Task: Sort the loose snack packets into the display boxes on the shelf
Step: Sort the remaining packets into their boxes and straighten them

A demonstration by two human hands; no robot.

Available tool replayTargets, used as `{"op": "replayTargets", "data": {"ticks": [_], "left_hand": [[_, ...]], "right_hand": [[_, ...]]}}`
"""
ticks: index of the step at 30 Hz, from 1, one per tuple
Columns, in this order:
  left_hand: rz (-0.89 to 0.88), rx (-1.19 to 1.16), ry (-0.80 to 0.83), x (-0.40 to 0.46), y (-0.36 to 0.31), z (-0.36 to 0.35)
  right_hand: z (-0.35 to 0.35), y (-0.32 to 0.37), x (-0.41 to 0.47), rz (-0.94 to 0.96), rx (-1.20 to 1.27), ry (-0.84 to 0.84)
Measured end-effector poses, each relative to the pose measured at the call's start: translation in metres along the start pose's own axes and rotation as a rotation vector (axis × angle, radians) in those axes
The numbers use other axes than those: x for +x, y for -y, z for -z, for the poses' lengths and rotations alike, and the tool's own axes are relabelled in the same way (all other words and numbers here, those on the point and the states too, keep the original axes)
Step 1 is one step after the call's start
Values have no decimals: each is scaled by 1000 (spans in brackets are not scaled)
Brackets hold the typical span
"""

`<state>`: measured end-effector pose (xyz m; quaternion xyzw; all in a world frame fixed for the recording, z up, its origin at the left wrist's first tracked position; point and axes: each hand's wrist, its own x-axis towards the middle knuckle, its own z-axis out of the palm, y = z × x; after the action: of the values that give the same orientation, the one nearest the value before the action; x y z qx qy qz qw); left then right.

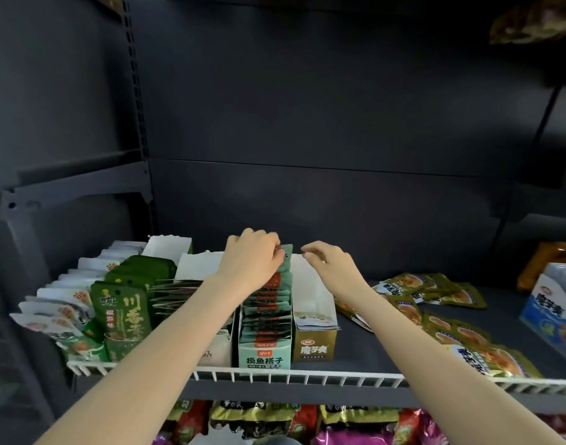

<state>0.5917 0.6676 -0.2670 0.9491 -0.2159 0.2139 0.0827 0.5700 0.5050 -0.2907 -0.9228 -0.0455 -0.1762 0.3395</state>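
My left hand (251,255) is closed on the rearmost teal-green packet (286,259) at the back of the mint-green display box (264,358), which holds a standing row of the same packets. My right hand (331,263) hovers just right of it, over the back of the olive-gold display box (313,348), with thumb and fingertips pinched and nothing visible in them. That gold box has one packet lying near its front. Loose olive-gold snack packets (435,293) lie scattered flat on the dark shelf to the right.
A white wire rail (307,379) runs along the shelf's front edge. Dark green packets (124,316) and white packets (60,303) fill the left side. A blue-and-white box (551,313) stands at the far right. More bags sit on the shelf below.
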Motion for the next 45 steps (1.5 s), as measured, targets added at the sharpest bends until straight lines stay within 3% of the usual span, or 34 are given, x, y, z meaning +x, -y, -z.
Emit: {"op": "replayTargets", "data": {"ticks": [4,8,16,23,30,33,36,39,42,45], "left_hand": [[-150,-86,-98,0,-46,-12],[-271,-162,-55,5,-101,-40],[-214,-335,407,19,-175,-136],[-152,-134,652,29,-176,-181],[-161,-38,571,38,-171,-178],[-98,-75,531,33,-179,-183],[37,-335,405,33,-184,-180],[215,-765,366,37,-190,-158],[372,-992,303,43,-192,-134],[433,-1050,108,47,-179,-117]], "right_hand": [[19,-28,-16,-60,62,-84],[39,-73,-29,-175,-22,-107],[63,-193,-67,-552,-335,106],[51,-233,-66,-575,-431,313],[48,-221,-49,-360,-598,228],[49,-217,-52,-379,-469,134],[55,-217,-54,-398,-125,-40],[60,-207,-51,-273,73,-183],[58,-192,-47,-128,189,-175],[60,-168,-45,-96,187,-129]]}}
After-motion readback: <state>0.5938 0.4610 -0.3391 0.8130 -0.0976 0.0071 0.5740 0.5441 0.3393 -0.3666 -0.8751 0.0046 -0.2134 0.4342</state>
